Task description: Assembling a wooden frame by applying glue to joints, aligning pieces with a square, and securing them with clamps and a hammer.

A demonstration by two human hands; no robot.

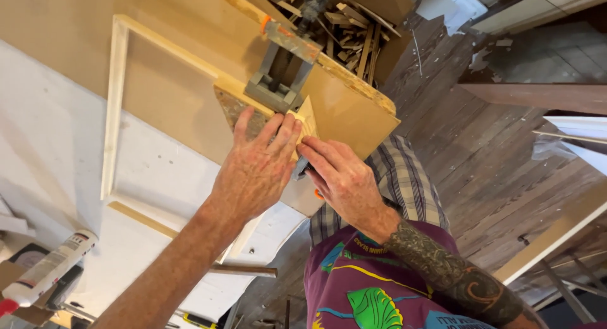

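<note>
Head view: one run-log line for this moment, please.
left hand: pressing wooden frame corner | right hand: at clamp handle | grey clamp: on corner

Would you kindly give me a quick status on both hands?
Left hand flat on wooden frame corner. Right hand gripping clamp handle. Grey clamp beside fingers.

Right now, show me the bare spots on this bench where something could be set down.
Bare room: the white benchtop left of the thin wood frame, and the board face inside that frame. Crowded: the corner where the left hand and right hand press a small wood block beside the grey clamp.
</note>
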